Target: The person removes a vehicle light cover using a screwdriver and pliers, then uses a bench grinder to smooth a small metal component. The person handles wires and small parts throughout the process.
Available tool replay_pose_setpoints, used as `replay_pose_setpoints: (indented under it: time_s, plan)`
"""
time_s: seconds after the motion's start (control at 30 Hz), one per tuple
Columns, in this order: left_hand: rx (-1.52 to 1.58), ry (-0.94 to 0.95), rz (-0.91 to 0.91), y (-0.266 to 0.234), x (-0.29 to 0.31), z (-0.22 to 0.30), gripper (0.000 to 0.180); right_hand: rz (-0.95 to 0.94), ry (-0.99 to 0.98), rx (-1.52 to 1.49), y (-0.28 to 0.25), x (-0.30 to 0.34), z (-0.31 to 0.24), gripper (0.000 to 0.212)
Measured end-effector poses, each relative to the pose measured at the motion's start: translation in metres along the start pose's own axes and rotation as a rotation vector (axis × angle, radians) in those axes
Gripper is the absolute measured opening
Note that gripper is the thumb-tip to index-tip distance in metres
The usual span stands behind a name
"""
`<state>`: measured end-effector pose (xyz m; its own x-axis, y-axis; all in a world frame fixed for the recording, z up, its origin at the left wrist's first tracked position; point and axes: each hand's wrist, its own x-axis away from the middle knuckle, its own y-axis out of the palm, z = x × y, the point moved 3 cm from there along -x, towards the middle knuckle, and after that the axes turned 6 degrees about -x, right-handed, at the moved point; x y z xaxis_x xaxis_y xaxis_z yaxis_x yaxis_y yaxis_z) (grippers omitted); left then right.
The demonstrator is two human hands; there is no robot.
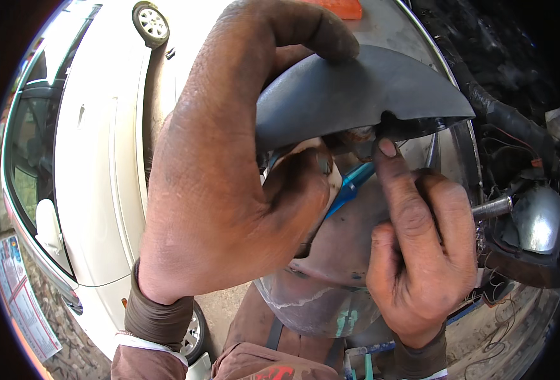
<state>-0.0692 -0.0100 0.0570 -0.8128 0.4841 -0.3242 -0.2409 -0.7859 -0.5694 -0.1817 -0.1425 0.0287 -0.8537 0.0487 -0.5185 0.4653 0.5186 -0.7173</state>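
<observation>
A dark grey curved plastic cover [356, 82], with a small notch in its lower edge, is raised in front of me. My left hand [210, 171] grips it, fingers over the top and thumb underneath. The index finger of my right hand [426, 253] points up at the edge by the notch, seemingly touching it. The other right fingers are curled, and what they may hold is hidden. A shiny metal cylinder [494, 208], like a socket, juts out from behind that hand. Behind the cover a blue object [350, 187] shows in part; its kind is unclear.
A grey body panel [343, 244] lies below my hands, with a scuffed clear lens-like piece [318, 301] nearer me. To the right are dark hoses [502, 111], loose wires and a silvery rounded part [538, 221]. A white car [102, 145] stands at left, beside a printed banner [23, 297].
</observation>
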Motion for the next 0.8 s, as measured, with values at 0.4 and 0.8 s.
replay_pose_setpoints:
  time_s: [0.4, 0.8]
  plan:
    - [0.357, 0.041, -0.375, -0.019, -0.048, -0.035, 0.049, 0.093, 0.137, -0.089, 0.001, -0.007, -0.011, 0.04]
    - [-0.003, -0.032, -0.585, -0.016, -0.077, -0.023, 0.019, 0.382, 0.375, -0.663, 0.028, -0.018, -0.017, 0.036]
